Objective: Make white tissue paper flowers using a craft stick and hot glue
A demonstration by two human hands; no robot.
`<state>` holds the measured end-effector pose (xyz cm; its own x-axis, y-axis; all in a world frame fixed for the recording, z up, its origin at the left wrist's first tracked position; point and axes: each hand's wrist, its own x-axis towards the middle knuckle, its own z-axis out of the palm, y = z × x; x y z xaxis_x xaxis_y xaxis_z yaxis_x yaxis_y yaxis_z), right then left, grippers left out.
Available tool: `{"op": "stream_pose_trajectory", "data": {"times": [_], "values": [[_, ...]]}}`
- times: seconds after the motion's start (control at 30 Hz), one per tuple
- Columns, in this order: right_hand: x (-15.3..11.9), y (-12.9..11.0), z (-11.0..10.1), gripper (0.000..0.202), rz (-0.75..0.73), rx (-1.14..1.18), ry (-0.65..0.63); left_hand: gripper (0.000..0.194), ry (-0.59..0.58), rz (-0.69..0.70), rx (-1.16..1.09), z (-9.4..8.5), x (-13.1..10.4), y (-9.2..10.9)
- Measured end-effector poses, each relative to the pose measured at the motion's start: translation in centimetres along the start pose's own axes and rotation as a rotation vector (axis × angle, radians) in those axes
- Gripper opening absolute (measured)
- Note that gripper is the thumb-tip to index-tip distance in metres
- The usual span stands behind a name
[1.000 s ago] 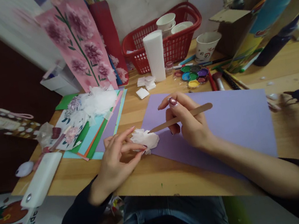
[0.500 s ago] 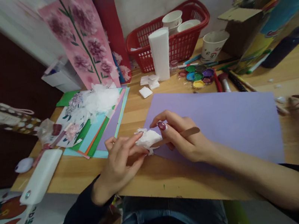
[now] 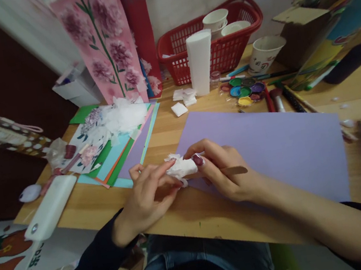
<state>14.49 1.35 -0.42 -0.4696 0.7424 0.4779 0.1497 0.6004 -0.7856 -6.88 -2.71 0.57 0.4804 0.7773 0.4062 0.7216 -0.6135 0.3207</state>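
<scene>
Here, the left hand's grip (image 3: 148,190) pinches crumpled white tissue (image 3: 184,167), the right hand's grip (image 3: 224,168) holding a flat wooden stick (image 3: 236,170) against it, by the left edge of the purple sheet (image 3: 281,146) on the worktop (image 3: 166,218); pushing the stick too hard might tear the tissue.

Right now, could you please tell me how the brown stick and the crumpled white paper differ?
The brown stick is straight and slender, while the crumpled white paper is bunched and wrinkled. The stick is in the right hand; the paper is held by the left hand. Both are at the desk's near side.
</scene>
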Motion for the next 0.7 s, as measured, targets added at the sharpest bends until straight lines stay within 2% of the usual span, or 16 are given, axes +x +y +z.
{"op": "stream_pose_trajectory", "data": {"times": [0.23,0.53,0.7], "values": [[-0.09,0.35,0.16,0.017,-0.065,-0.11,-0.013,0.05,0.02,0.015,0.042,0.03,-0.21,-0.19],[-0.04,0.39,0.28,0.018,-0.11,-0.189,-0.033,0.051,0.049,0.036,0.035,-0.17,-0.09,-0.18],[-0.2,-0.05,-0.05,0.015,-0.091,-0.077,0.014,0.053,0.125,0.074,0.036,-0.75,-0.39,-0.23]]}}
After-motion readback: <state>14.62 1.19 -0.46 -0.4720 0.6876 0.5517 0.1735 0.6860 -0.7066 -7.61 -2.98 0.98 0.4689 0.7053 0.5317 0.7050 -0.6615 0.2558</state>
